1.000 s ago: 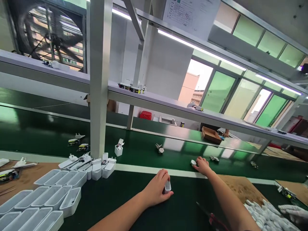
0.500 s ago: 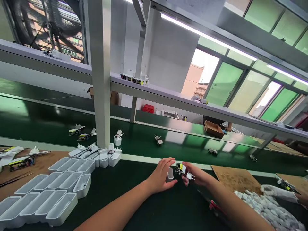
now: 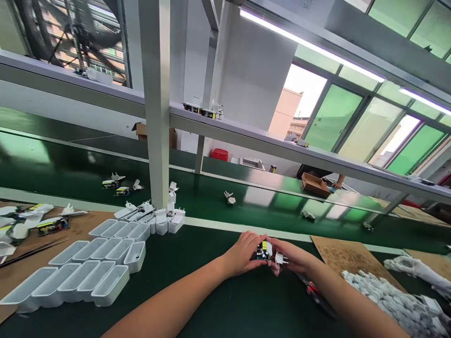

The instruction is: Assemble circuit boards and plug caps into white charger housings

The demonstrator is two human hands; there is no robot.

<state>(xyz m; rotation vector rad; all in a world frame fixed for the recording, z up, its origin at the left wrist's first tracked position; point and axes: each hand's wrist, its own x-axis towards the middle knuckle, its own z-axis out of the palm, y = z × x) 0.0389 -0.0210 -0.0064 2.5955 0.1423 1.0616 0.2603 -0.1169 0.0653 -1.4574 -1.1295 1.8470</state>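
In front of me, a small circuit board point(image 3: 263, 251) with yellow and black parts is between my two hands. My right hand point(image 3: 294, 253) grips it from the right, along with a white plug piece point(image 3: 280, 258) whose pins point right. My left hand point(image 3: 243, 256) is curled round the board's left side, fingertips meeting those of the right. The small white plastic case in its grasp is mostly hidden by the fingers and board. A red-handled cutting tool point(image 3: 312, 288) lies on the dark green bench beneath my right forearm.
Rows of white open cases point(image 3: 111, 284) stand at left. Behind them a grey post point(image 3: 158, 108) rises. Brown cardboard point(image 3: 348, 260) and a heap of small white parts point(image 3: 382, 295) lie at right. A gloved hand point(image 3: 419, 272) reaches in there. Several assemblies sit on the green conveyor point(image 3: 197, 202).
My hands have come together, bringing the circuit board to the white case in my left hand. The case is now mostly covered. The camera has shifted slightly; the gloved hand at right has moved.
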